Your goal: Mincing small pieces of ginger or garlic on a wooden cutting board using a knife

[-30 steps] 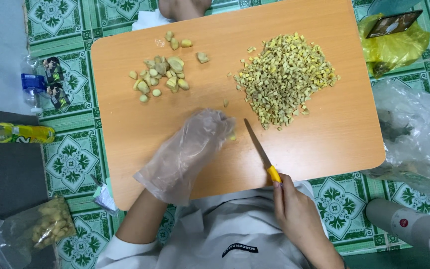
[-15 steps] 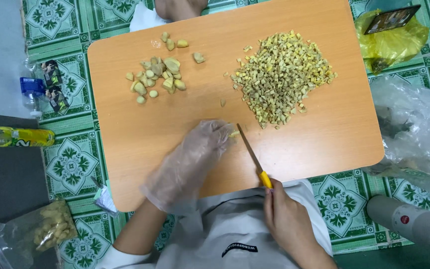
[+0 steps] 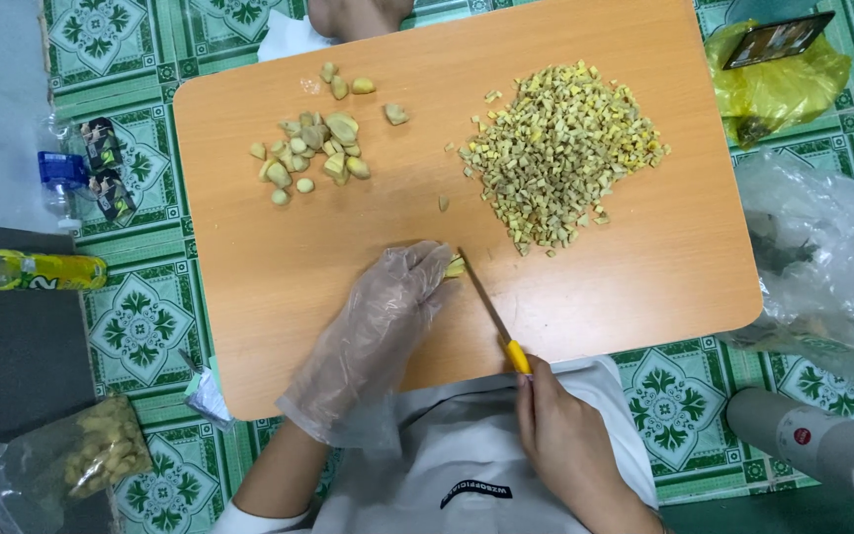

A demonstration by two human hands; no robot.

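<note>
My left hand point(image 3: 378, 331), in a loose clear plastic glove, presses a small yellowish piece point(image 3: 456, 266) onto the orange board point(image 3: 298, 257). My right hand point(image 3: 570, 445) grips the yellow handle of a thin knife point(image 3: 486, 307), whose blade rests against that piece beside my gloved fingertips. A large pile of diced yellow-green bits point(image 3: 557, 150) lies to the upper right. Several whole peeled chunks point(image 3: 313, 153) lie at the upper left.
A yellow bag point(image 3: 778, 84) with a dark phone on it sits at the top right. Crumpled clear plastic point(image 3: 822, 267) lies at the right, a white appliance point(image 3: 822, 445) at the bottom right. Bottles point(image 3: 32, 269) and a bag of chunks point(image 3: 81, 460) lie to the left. Another person's hand point(image 3: 353, 15) shows at the top.
My view has shifted slightly. My gloved left hand has drawn in over the small piece, and the knife has moved close against its fingertips.
</note>
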